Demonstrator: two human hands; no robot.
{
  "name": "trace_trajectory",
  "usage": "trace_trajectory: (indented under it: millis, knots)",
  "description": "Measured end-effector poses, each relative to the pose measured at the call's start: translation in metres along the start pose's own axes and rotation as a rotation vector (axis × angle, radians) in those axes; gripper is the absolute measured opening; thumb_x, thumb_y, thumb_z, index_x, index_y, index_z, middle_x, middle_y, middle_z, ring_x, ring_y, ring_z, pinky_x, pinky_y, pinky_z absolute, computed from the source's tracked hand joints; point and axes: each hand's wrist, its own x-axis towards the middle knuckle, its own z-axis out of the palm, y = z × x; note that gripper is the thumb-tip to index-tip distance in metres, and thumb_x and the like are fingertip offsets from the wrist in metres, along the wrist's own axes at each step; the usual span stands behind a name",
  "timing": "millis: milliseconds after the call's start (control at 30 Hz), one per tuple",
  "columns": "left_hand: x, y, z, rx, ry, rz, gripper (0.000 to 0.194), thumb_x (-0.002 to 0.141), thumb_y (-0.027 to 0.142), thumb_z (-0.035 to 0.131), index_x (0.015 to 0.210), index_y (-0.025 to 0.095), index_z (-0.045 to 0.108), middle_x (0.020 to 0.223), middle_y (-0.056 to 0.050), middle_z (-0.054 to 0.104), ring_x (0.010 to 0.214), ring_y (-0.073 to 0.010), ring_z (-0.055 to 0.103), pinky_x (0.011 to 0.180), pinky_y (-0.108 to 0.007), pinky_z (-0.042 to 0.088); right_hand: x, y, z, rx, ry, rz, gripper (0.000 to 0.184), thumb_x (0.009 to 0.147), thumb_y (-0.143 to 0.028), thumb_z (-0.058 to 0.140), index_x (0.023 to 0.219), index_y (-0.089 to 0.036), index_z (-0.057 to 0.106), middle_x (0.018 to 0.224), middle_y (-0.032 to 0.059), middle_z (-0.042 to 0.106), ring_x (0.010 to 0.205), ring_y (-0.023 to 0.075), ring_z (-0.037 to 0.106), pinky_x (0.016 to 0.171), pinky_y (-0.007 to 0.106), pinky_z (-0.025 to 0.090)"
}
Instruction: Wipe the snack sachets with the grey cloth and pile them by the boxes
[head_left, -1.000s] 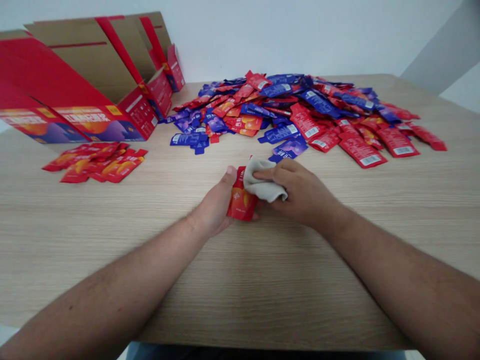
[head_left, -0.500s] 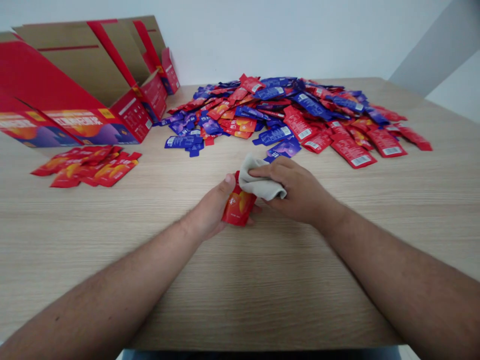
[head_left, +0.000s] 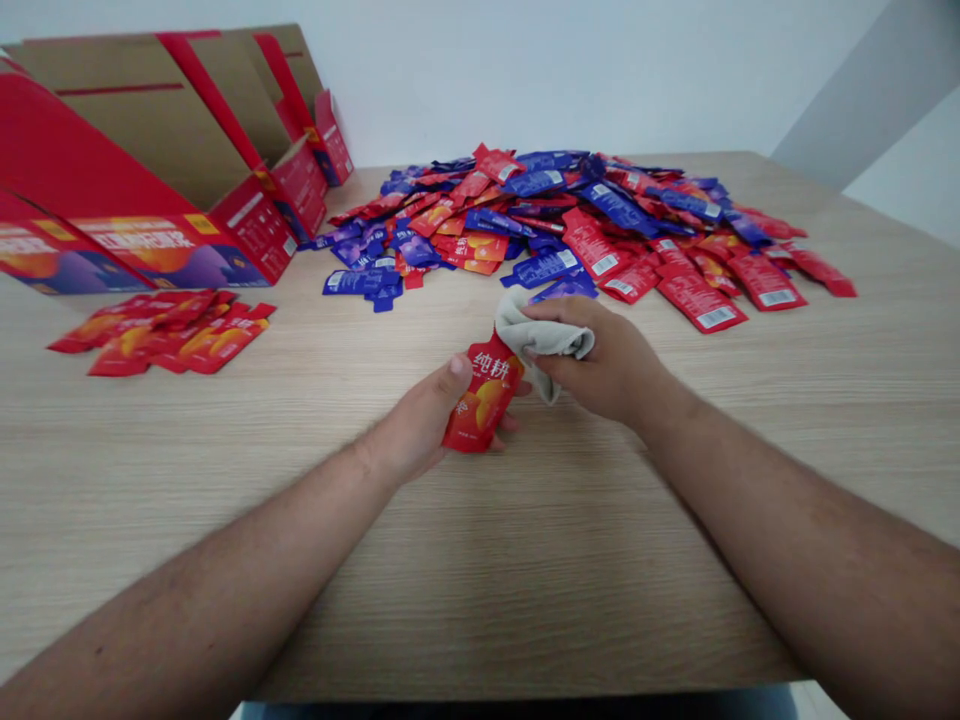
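Observation:
My left hand (head_left: pixel 416 430) grips a red printed sachet (head_left: pixel 484 395) with orange fruit artwork, its thumb on the front and its fingertips showing beyond the lower edge. My right hand (head_left: pixel 604 360) is shut on a folded grey cloth (head_left: pixel 536 335). That cloth rests against the sachet's upper right corner. The sachet's top end is partly covered by the cloth, while its large white characters show. Directly beyond both hands lies a heap of red and blue sachets (head_left: pixel 570 225).
A small stack of red sachets (head_left: pixel 161 338) lies to the left on the light wood table (head_left: pixel 525 570). Several open red-and-cardboard display boxes (head_left: pixel 172 205) stand along the far left. A white wall rises behind the table.
The cloth has slid up and to the right along the sachet, uncovering its white characters. My right hand has moved the same way, and the sachet has tilted slightly.

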Motion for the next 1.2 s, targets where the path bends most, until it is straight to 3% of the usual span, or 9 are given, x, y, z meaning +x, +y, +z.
trace_trajectory:
  millis: [100,333,533,667,733,833,1067,1133,1200]
  knots:
    - [0.0,-0.001,-0.001,-0.003,-0.022,0.007,0.078,0.085,0.084,0.073,0.126,0.018,0.075,0.124,-0.018,0.081,0.082,-0.0245,0.081,0.065,-0.033,0.067,-0.002,-0.003,0.001,-0.041,-0.031,-0.084,0.041,0.089,-0.032,0.074,0.129,-0.024,0.078,0.124,0.0091,0.083,0.109,0.0307,0.074,0.098,0.048,0.056]
    - [0.001,0.0,0.0,0.012,-0.012,0.006,0.077,0.082,0.084,0.077,0.122,0.018,0.075,0.111,-0.014,0.082,0.08,-0.0245,0.08,0.063,-0.031,0.066,-0.003,-0.01,0.001,-0.095,-0.047,-0.114,0.043,0.088,-0.027,0.071,0.13,-0.023,0.077,0.117,0.0092,0.083,0.105,0.031,0.072,0.093,0.046,0.057]
    - [0.003,0.002,0.003,-0.075,0.058,-0.069,0.069,0.1,0.077,0.059,0.128,0.015,0.073,0.112,-0.017,0.083,0.079,-0.0243,0.081,0.063,-0.031,0.065,-0.01,-0.022,0.009,-0.177,-0.046,-0.031,0.045,0.089,-0.024,0.073,0.134,-0.022,0.076,0.118,0.0115,0.079,0.106,0.0319,0.069,0.094,0.047,0.057]
    - [0.007,0.003,0.009,-0.16,0.149,-0.089,0.069,0.109,0.071,0.045,0.128,0.011,0.074,0.096,-0.015,0.083,0.078,-0.0231,0.08,0.069,-0.03,0.064,-0.018,-0.043,0.016,-0.128,-0.328,-0.156,0.047,0.09,-0.026,0.079,0.137,-0.026,0.076,0.114,0.0089,0.072,0.096,0.0248,0.067,0.084,0.037,0.057]
    - [0.009,0.004,0.013,-0.192,0.172,-0.083,0.072,0.11,0.07,0.04,0.129,0.01,0.074,0.097,-0.016,0.083,0.083,-0.0246,0.081,0.074,-0.032,0.065,-0.02,-0.046,0.017,-0.141,-0.364,-0.151,0.047,0.091,-0.026,0.079,0.137,-0.027,0.077,0.115,0.0087,0.07,0.096,0.024,0.067,0.084,0.036,0.057]
    - [0.011,0.008,0.016,-0.225,0.199,-0.064,0.071,0.112,0.069,0.033,0.135,0.013,0.072,0.101,-0.015,0.083,0.088,-0.0256,0.082,0.077,-0.035,0.066,-0.019,-0.045,0.018,-0.21,-0.248,-0.048,0.051,0.091,-0.028,0.08,0.141,-0.022,0.075,0.113,0.0118,0.069,0.098,0.0265,0.065,0.085,0.038,0.056]
    - [0.01,0.009,0.017,-0.204,0.214,-0.088,0.075,0.112,0.069,0.031,0.13,0.011,0.076,0.099,-0.016,0.083,0.089,-0.0275,0.082,0.077,-0.036,0.065,-0.018,-0.045,0.009,-0.093,-0.511,-0.189,0.045,0.089,-0.024,0.081,0.133,-0.033,0.08,0.114,0.0059,0.069,0.09,0.0216,0.065,0.081,0.034,0.054]
    - [0.01,0.009,0.015,-0.189,0.195,-0.07,0.072,0.113,0.066,0.03,0.131,0.013,0.074,0.101,-0.015,0.083,0.086,-0.0258,0.081,0.075,-0.034,0.065,-0.015,-0.035,0.004,-0.076,-0.5,-0.173,0.047,0.086,-0.021,0.082,0.132,-0.032,0.081,0.113,0.0069,0.069,0.09,0.022,0.066,0.08,0.035,0.055]
    - [0.01,0.009,0.011,-0.162,0.158,-0.087,0.069,0.113,0.066,0.029,0.131,0.014,0.073,0.102,-0.015,0.083,0.081,-0.0246,0.08,0.07,-0.033,0.064,-0.011,-0.021,0.001,-0.088,-0.399,-0.149,0.045,0.085,-0.023,0.083,0.129,-0.03,0.082,0.113,0.0085,0.07,0.093,0.0239,0.067,0.082,0.036,0.056]
